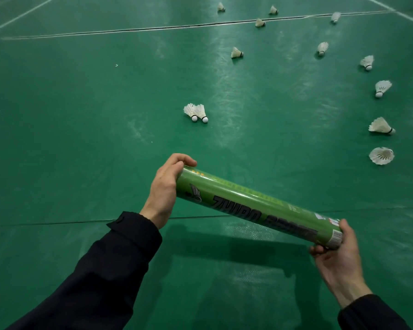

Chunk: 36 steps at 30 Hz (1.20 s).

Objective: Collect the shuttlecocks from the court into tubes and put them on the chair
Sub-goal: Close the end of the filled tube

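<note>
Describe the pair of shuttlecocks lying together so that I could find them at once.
Start at the green tube held between the hands, then look up the green court floor just beyond its left end. There lies the pair of shuttlecocks, side by side, round white corks toward the camera. All the others lie singly, farther right.

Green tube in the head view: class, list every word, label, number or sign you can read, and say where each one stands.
"ZHUBO": large dark letters along the side of the green tube, read upside down from this view.
Second large dark word beside it: blurred, unreadable.
Small yellow print line along the tube: too small to read.
White barcode sticker near the right hand: too small to read.
Winged logo near the left hand: no letters legible.
</note>
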Motion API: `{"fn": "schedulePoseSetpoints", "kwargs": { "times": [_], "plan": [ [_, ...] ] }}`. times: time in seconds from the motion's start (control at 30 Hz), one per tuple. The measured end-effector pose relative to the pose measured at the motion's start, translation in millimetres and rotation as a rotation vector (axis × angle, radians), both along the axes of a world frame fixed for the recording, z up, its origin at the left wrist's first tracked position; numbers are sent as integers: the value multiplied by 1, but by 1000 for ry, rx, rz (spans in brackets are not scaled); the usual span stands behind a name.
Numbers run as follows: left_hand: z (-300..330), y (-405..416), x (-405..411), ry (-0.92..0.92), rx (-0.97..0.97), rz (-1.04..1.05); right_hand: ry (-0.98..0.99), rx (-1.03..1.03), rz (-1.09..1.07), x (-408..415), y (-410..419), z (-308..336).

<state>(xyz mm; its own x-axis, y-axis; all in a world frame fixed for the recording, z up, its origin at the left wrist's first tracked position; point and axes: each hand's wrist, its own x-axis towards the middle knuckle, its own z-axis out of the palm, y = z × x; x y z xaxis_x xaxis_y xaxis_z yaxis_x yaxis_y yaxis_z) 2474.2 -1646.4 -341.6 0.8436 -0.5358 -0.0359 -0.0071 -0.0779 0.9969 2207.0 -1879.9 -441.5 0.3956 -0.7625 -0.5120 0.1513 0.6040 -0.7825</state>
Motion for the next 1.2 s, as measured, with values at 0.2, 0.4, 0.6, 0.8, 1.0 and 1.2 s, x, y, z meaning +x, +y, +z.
{"fn": "schedulePoseSetpoints", "kwargs": {
  "times": [0.2,0.4,0.6,0.8,1.0,1.2],
  "plan": [
    [-3,-4,-18,-72,-137,349,-15,-34,23,11,1,7],
    [6,7,5,-438,75,148,-35,-45,10,14,3,12],
    [12,2,4,-290,-14,153,-41,-36,16,15,8,12],
    [12,4,9,-329,30,126,-59,-43,13,12,8,9],
    [13,14,11,-246,71,-12,-58,-40,2,13,1,10],
    [4,11,9,-235,101,46,-36,-38,-30,16,-2,13]
  ]
}}
